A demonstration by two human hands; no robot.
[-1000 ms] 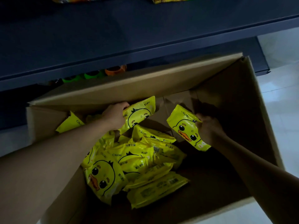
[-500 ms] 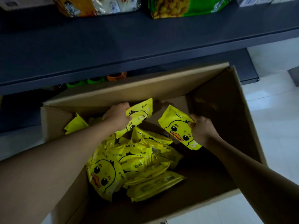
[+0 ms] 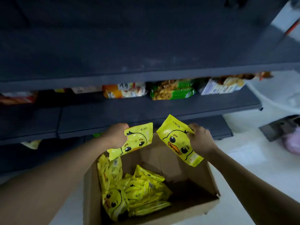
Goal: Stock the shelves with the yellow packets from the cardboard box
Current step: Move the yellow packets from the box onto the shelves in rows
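My left hand (image 3: 116,135) grips a yellow duck packet (image 3: 135,140) by its left edge, held above the open cardboard box (image 3: 209,185). My right hand (image 3: 200,140) grips a second yellow duck packet (image 3: 176,140) by its right edge, at the same height. Both packets hang just in front of the dark shelf board (image 3: 129,117). Several more yellow packets (image 3: 134,190) lie piled in the left half of the box.
The dark shelf unit has an upper shelf (image 3: 146,54) with a bare top. Orange (image 3: 124,90), green (image 3: 172,90) and white (image 3: 222,86) snack packs sit at the back of the middle shelf. A white floor (image 3: 253,151) lies to the right.
Both hands have lifted their packets out of the box up to the level of the middle shelf. The view has tilted up, showing more shelves.
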